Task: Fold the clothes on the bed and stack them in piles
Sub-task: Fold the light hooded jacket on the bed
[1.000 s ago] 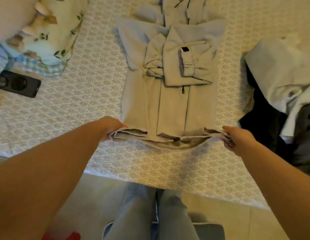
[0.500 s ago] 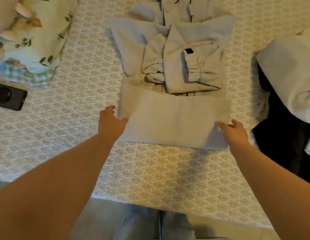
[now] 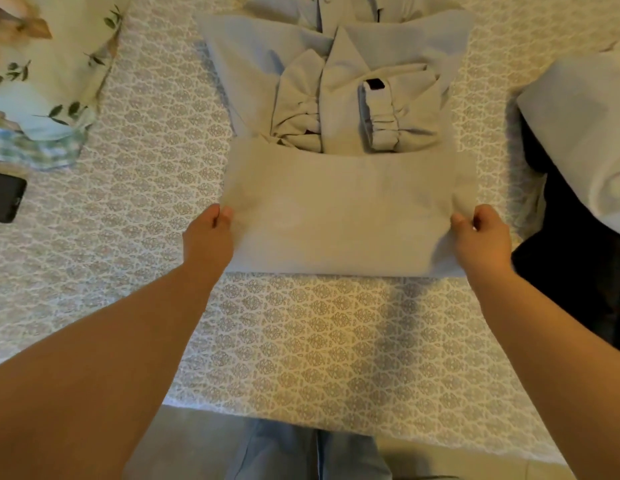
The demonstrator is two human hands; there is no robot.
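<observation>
On the bed [image 3: 336, 341], your left hand [image 3: 208, 237] and right hand [image 3: 483, 239] pinch the half-folded grey jacket [image 3: 336, 209]; dark clothes [image 3: 571, 265] crowd its right, a phone [image 3: 3, 200] lies far left

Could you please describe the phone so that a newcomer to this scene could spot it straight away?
Start from the patterned bedspread and go to its far left edge, well left of the grey jacket. The phone lies flat just below the leaf-print fabric. It is the only hard, black, glossy slab there; everything around it is soft cloth.
</observation>
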